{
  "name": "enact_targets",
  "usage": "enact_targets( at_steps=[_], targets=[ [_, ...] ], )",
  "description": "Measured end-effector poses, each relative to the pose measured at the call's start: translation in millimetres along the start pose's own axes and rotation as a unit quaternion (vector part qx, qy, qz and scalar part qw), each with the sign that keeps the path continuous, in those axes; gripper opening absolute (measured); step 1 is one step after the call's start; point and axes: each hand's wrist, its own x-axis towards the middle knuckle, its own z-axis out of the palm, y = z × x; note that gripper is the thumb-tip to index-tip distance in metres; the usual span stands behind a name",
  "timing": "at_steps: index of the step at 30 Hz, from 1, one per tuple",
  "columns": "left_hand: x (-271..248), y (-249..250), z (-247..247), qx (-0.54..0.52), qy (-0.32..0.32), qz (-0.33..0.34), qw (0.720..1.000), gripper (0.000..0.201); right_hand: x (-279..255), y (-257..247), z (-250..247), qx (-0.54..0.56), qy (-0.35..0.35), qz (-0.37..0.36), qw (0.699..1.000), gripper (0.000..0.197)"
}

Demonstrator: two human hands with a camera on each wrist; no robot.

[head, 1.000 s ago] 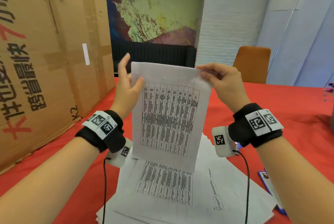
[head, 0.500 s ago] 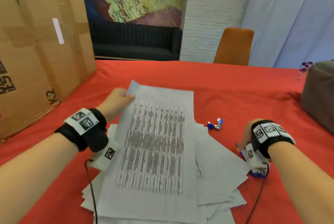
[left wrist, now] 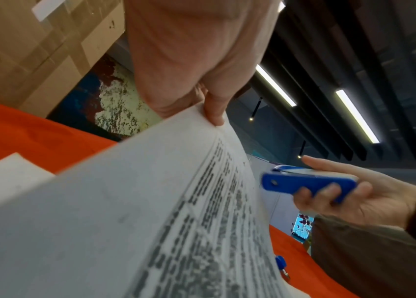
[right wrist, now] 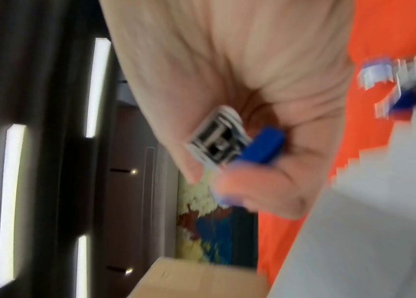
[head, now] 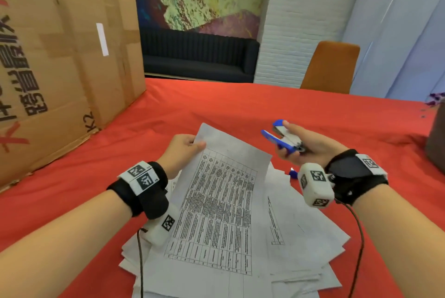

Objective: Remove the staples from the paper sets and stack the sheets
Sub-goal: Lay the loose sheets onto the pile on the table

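My left hand [head: 195, 145] pinches the top left corner of a printed paper set [head: 216, 203], lifting that end while the rest lies on a pile of loose sheets [head: 301, 237]. In the left wrist view my thumb [left wrist: 214, 109] presses on the paper set [left wrist: 125, 221]. To the right of that corner, in the air, my right hand [head: 289, 143] grips a blue and white stapler-like tool [head: 277, 140], its jaws apart and pointing left. The same tool [left wrist: 308, 183] [right wrist: 240, 145] shows in both wrist views. Any staple is hidden.
A small blue and metal tool [head: 292, 173] lies on the red tablecloth [head: 240, 105] by the pile's right edge. A big cardboard box [head: 60, 57] stands on the left. An orange chair [head: 330, 66] is beyond the table. A dark object [head: 437, 141] sits at the right edge.
Both hands held a sheet upright; my left hand then lowered the paper toward the pile. My right hand went down to the table on the right and came up holding the blue tool.
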Motion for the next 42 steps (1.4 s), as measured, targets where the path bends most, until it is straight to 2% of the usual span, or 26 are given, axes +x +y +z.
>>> enact_targets(
  at_steps=[2, 4, 6, 7, 8, 10, 13, 16, 19, 20, 23, 25, 27, 30, 32, 37, 42],
  targets=[
    [-6.8, 4.2, 2.2, -0.001, -0.005, 0.007, 1.000, 0.038, 6.2, 0.2, 26.4, 0.039, -0.041, 0.014, 0.998, 0.039],
    [-8.7, 5.8, 3.5, -0.007, -0.001, 0.009, 1.000, 0.032, 17.0, 2.5, 44.2, -0.073, 0.003, -0.064, 0.995, 0.038],
    [-7.4, 5.7, 4.0, -0.018, 0.006, 0.015, 1.000, 0.029, 22.4, -1.4, 56.4, -0.225, 0.058, -0.185, 0.955, 0.039],
    [-6.5, 5.7, 4.3, -0.025, 0.008, 0.018, 0.999, 0.029, 23.4, -5.4, 59.5, -0.255, 0.068, -0.226, 0.938, 0.039],
    [-5.6, 5.7, 4.0, -0.032, 0.011, 0.018, 0.999, 0.028, 26.5, -10.1, 60.2, -0.252, 0.066, -0.248, 0.933, 0.037],
    [-4.1, 6.3, 5.0, -0.044, 0.007, 0.014, 0.999, 0.023, 28.4, -19.0, 63.1, -0.173, 0.048, -0.250, 0.951, 0.028],
    [-2.1, 7.7, 9.3, -0.049, 0.003, 0.016, 0.999, 0.019, 35.5, -28.2, 64.3, -0.005, 0.003, -0.238, 0.971, 0.043],
    [-0.6, 10.3, 13.5, -0.038, 0.024, 0.044, 0.998, 0.014, 35.5, -30.5, 70.6, 0.106, -0.027, -0.224, 0.968, 0.028],
    [4.1, 10.3, 16.5, 0.004, 0.045, 0.067, 0.997, 0.024, 37.6, -30.7, 72.8, 0.218, -0.037, -0.192, 0.956, 0.051],
    [4.3, 10.6, 17.7, 0.010, 0.048, 0.068, 0.996, 0.027, 38.7, -31.5, 75.6, 0.231, -0.036, -0.188, 0.954, 0.047],
    [5.4, 11.2, 22.6, 0.030, 0.059, 0.090, 0.994, 0.036, 41.7, -34.3, 93.1, 0.266, 0.027, -0.181, 0.946, 0.030],
    [6.8, 12.0, 26.2, 0.047, 0.066, 0.107, 0.991, 0.040, 45.0, -33.1, 109.5, 0.229, 0.115, -0.243, 0.936, 0.024],
    [8.2, 13.5, 28.6, 0.059, 0.078, 0.118, 0.988, 0.041, 51.1, -29.9, 123.4, 0.132, 0.179, -0.341, 0.913, 0.020],
    [8.0, 18.4, 28.1, 0.067, 0.086, 0.117, 0.987, 0.040, 54.3, -20.2, 141.4, -0.025, 0.177, -0.417, 0.891, 0.017],
    [8.6, 20.0, 27.2, 0.090, 0.095, 0.121, 0.984, 0.036, 57.1, -15.3, 150.5, -0.067, 0.164, -0.431, 0.885, 0.017],
    [5.2, 24.2, 28.5, 0.144, 0.087, 0.151, 0.974, 0.020, 57.1, -15.0, 164.4, -0.103, 0.212, -0.454, 0.859, 0.027],
    [-0.8, 29.4, 30.7, 0.161, 0.093, 0.174, 0.967, 0.015, 54.9, -21.1, 170.6, -0.132, 0.220, -0.464, 0.848, 0.034]
  ],
)
